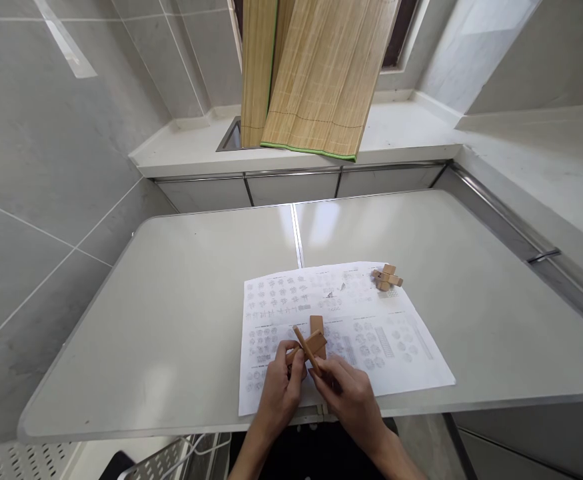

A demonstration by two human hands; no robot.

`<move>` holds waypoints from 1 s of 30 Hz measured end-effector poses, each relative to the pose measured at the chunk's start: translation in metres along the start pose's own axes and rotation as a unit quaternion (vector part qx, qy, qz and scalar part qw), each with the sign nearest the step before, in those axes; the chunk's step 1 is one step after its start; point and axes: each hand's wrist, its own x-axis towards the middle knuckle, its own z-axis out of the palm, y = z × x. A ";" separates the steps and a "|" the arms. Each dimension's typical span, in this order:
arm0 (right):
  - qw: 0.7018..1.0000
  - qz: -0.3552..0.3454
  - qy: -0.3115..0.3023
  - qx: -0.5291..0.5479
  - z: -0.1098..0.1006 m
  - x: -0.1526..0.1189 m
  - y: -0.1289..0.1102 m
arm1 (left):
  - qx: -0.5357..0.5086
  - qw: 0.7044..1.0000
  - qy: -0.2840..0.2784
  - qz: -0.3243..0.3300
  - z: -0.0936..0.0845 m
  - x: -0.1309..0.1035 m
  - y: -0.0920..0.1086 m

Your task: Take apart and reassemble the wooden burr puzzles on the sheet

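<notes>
I see the left hand (pixel 281 383) and right hand (pixel 347 388) curled nearly closed, pinching crossed wooden puzzle pieces (pixel 316 342) between them — over the printed sheet (pixel 354 320). Beyond the right hand — a wooden burr puzzle (pixel 386 277).

2 bare forearms (pixel 252 448) angled inward, left hand (pixel 280 388) and right hand (pixel 348 392) close together, fingers (pixel 298 368) curled in pinching grips

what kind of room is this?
Probably a kitchen or utility room: a white counter with what looks like a metal sink partly behind a bamboo mat, cabinet fronts below, grey wall tiles.
</notes>
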 end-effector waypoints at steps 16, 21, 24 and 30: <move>0.996 0.071 0.046 -0.005 0.007 -0.001 -0.007 | 0.045 0.999 0.008 0.009 -0.002 -0.004 0.004; 0.996 0.071 0.045 0.006 0.005 0.000 -0.008 | 0.043 0.999 0.008 0.009 -0.002 -0.005 0.004; 0.997 0.068 0.034 0.016 0.004 0.000 -0.007 | 0.039 0.999 0.011 0.009 -0.002 -0.005 0.004; 0.997 0.072 0.022 0.029 0.004 -0.001 -0.004 | 0.039 0.999 0.008 0.007 -0.002 -0.004 0.004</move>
